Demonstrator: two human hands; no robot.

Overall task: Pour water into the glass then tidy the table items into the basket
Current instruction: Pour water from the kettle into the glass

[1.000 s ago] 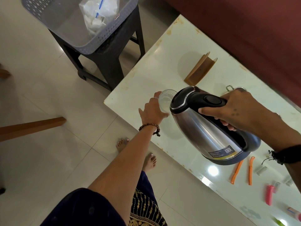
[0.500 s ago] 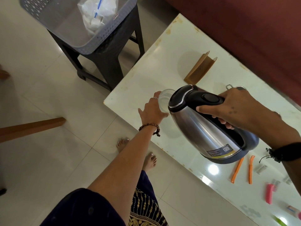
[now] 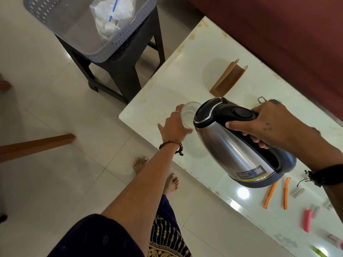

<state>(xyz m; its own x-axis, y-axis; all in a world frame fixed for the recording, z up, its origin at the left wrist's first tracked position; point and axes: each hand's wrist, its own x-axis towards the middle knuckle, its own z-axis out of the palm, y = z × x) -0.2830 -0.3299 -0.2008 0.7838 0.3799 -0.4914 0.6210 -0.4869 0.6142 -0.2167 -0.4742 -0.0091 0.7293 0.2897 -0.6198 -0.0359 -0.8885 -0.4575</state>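
A clear glass point(image 3: 188, 113) stands near the white table's point(image 3: 185, 75) left corner, and my left hand point(image 3: 174, 127) is wrapped around it. My right hand point(image 3: 269, 125) grips the black handle of a steel kettle point(image 3: 233, 145). The kettle is tilted with its spout over the glass rim. A grey perforated basket point(image 3: 104, 52) sits on a dark stool off the table's far left end, with a clear plastic bag point(image 3: 111, 19) inside. Two orange sticks point(image 3: 270, 195), a pink item point(image 3: 308, 219) and small clear pieces point(image 3: 298, 192) lie on the table at the right.
A brown folded holder point(image 3: 227, 80) stands on the table beyond the kettle. A metal item point(image 3: 261, 100) peeks out behind my right hand. A red-brown sofa point(image 3: 278, 34) borders the table's far side. A wooden bar point(image 3: 37, 145) juts over the floor at left.
The kettle has shifted slightly up and away while staying tilted at the glass. My left hand stays on the glass.
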